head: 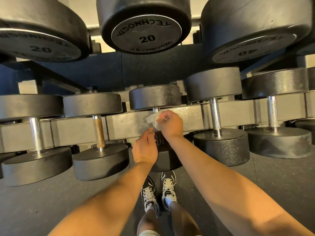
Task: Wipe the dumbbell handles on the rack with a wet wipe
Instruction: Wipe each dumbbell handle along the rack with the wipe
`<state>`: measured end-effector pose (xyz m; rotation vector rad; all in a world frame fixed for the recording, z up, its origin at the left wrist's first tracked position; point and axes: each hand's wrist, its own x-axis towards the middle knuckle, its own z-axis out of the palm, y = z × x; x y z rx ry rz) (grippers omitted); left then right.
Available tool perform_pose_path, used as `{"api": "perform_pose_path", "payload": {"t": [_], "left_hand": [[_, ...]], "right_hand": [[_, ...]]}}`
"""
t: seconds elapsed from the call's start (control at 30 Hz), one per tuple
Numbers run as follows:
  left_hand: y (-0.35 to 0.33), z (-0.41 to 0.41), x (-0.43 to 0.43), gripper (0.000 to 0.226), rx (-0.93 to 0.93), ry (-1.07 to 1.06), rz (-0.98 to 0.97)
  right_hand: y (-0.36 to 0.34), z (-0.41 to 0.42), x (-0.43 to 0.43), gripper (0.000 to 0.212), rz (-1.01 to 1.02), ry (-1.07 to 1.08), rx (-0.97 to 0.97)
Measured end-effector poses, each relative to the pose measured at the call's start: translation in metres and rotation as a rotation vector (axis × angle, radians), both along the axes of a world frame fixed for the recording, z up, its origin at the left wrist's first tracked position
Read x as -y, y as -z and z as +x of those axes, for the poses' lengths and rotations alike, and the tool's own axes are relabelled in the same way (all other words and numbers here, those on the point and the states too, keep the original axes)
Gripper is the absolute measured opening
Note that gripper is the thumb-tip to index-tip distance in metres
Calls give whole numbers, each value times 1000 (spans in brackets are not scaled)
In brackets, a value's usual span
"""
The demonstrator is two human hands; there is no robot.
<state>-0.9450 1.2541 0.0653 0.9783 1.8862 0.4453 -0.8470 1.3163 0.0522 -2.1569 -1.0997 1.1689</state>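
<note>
Centre of the frame: the right hand (170, 124) is gripping a crumpled white wet wipe (153, 119), fingers curled tight round it, and is pressing it against the handle (156, 110) of the centre dumbbell (155, 97) on the lower tier of the rack (126, 126). Only a short bright stub of that handle is showing, just under the far head; the wipe and the hand are covering the rest. The left hand (144, 147) is sitting just below and to the left, back of the hand facing the camera, thumb pointing up and nearly touching the wipe's lower edge. Its fingers are bending in toward the lower end of the handle, but they are hiding behind the hand itself, so I cannot tell whether they are holding anything. The dumbbell's near head is lying mostly under both wrists. Left of centre, a neighbouring dumbbell with a rusty brown handle (99, 132) is resting in the rail, and further left one with a chrome handle (35, 133). Right of centre, two more chrome-handled dumbbells (215, 114) (272, 111) are lying side by side. Across the top of the frame, the upper tier is hanging over the view: end plates reading 20 (146, 34) and 40 (252, 48). At bottom centre, black-and-white laced shoes (167, 188) are standing on dark speckled floor (42, 201).
</note>
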Motion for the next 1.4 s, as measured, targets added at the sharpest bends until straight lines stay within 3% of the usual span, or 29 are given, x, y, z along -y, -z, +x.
{"api": "perform_pose_path", "payload": {"t": [0.17, 0.27, 0.43, 0.6, 0.73, 0.97, 1.07, 1.17, 1.4], "left_hand": [[-6, 1, -1, 46, -26, -8, -5], [-10, 3, -2, 38, -52, -6, 4], [-8, 1, -1, 44, -42, 15, 24], [-2, 1, 1, 44, -29, 24, 55], [-5, 0, 1, 46, -41, 48, 45], [-2, -2, 3, 38, -38, 65, 36], [0, -3, 3, 38, -29, 56, 58], [0, -4, 3, 40, -34, 65, 79], [0, -6, 4, 40, 3, 67, 113]], "right_hand": [[2, 15, 33, 9, -245, -259, 105], [0, 20, 39, 10, -359, -280, 87], [-6, 9, 25, 18, -236, -200, 53], [-1, 9, 26, 10, -293, -319, 184], [0, 17, 30, 9, -316, -280, 184], [-12, 11, 11, 8, 107, 96, -23], [-8, -3, -3, 6, 119, 218, -119], [3, -10, 4, 8, 60, 175, -130], [1, 3, 29, 11, -81, -117, 117]]}}
